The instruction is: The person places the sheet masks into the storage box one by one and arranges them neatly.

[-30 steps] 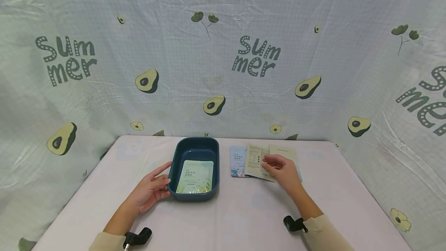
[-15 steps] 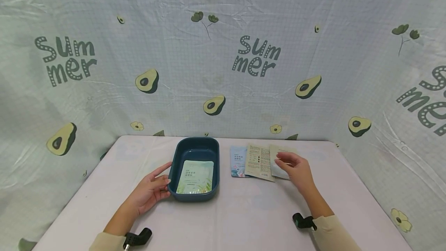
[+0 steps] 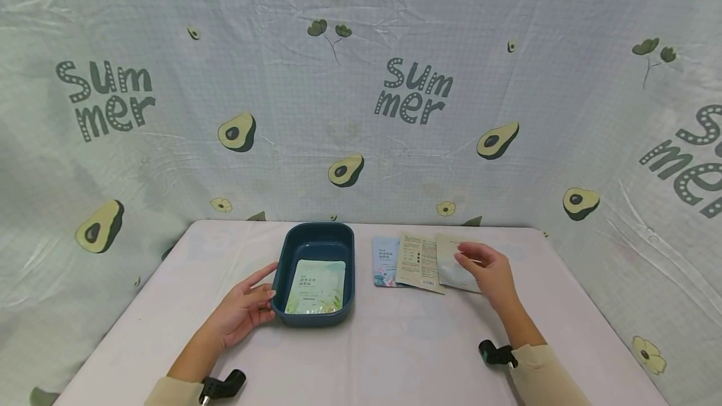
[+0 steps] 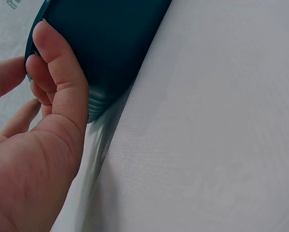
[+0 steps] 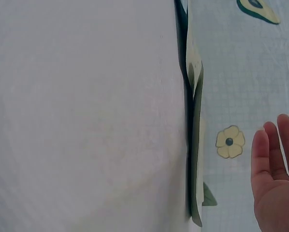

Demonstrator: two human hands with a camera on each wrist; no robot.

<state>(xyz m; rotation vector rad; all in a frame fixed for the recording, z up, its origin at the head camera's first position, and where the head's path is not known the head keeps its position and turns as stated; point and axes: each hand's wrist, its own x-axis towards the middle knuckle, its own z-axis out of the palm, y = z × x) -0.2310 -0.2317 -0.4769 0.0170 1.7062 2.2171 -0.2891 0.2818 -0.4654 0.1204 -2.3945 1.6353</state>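
Observation:
Fingertips of my left hand (image 3: 242, 309) touch the left side of a dark blue rectangular tray (image 3: 307, 234). From the left wrist view, the thumb (image 4: 62, 63) lies along the tray's outer wall with other fingers behind it. Inside the tray is a pale green sheet mask packet (image 3: 316, 287). My right hand (image 3: 491, 274) is over the right edge of a cream and white packet (image 3: 451, 268), fingers loosely bent and holding nothing. Partly under the hand, that packet lies beside a beige text-covered packet (image 3: 417, 262). The right wrist view shows the hand's relaxed fingers (image 5: 260, 159).
A light blue packet (image 3: 386, 262) lies left of the beige one, which overlaps its edge. All rest on a white-covered table (image 3: 383, 356). Behind and at the sides hangs a patterned cloth (image 3: 338, 93). Each wrist carries a black camera (image 3: 496, 353).
My right hand has moved rightward from over the beige text-covered packet to the cream and white packet's right edge, uncovering both. My left hand and the tray have stayed in place.

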